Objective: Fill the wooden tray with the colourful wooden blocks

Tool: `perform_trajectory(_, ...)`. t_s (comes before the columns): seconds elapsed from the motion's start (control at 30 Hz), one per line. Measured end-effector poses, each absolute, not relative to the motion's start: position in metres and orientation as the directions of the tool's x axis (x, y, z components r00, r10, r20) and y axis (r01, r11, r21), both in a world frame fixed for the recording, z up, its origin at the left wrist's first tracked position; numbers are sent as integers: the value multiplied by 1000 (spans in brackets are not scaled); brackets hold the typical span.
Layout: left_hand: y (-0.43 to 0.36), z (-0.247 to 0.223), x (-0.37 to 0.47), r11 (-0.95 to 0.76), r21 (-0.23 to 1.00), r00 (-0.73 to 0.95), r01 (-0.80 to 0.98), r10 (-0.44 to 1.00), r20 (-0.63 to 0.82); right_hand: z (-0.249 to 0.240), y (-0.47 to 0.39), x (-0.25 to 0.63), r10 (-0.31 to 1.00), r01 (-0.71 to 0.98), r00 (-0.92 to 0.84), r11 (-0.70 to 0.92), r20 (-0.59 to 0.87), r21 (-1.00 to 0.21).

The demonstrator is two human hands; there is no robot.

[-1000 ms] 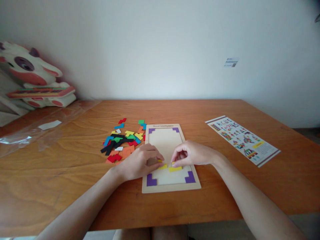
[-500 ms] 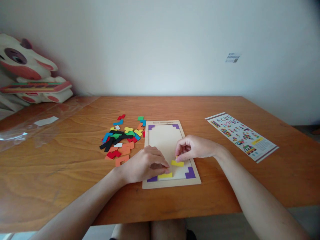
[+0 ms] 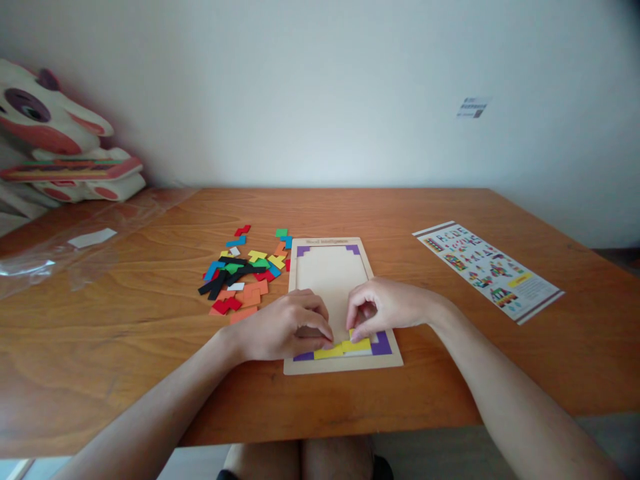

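A light wooden puzzle board (image 3: 325, 365) lies in front of me, with purple corner pieces (image 3: 382, 343) in its recess. Along its near edge, a yellow puzzle piece (image 3: 328, 352) rests flat in the tray under the fingertips of my left hand (image 3: 295, 325), which are pinched together at its upper edge. My right hand (image 3: 387, 308) is closed in a pinch on a second yellow puzzle piece (image 3: 358, 345), just right of the first and seemingly touching it. My fingers partly cover both pieces.
Left of the board lies a loose heap of coloured puzzle pieces (image 3: 240, 272). A printed pattern sheet (image 3: 490, 273) is on the right of the wooden table (image 3: 425, 393). Clear plastic wrapping (image 3: 95, 238) and a cow-shaped toy keyboard (image 3: 75, 170) sit at the left.
My right hand has brought its yellow piece nearer to me, down beside the other yellow piece at the board's near edge. The left hand has stayed nearly in place.
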State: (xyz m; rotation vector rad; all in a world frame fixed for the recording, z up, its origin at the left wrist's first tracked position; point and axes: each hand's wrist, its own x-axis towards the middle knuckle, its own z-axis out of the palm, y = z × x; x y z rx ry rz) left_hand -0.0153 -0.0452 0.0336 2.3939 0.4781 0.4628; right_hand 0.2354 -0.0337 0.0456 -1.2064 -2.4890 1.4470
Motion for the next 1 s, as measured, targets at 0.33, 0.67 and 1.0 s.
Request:
perform_trajectory(0.33,-47,35,-15,-729,663,892,173,401,209,46,-36,237,599,584,-722,261,-345,-769)
perform_trajectory(0.67,-46,34,-17,-756,628,906,182,377,191,45,-35,238,597,561,-729,242,-334,-791)
perform_trajectory(1.0,-47,37,-18,-767,622,901,157,369,228,42,-35,235,670,515,-682,157,-292,-843)
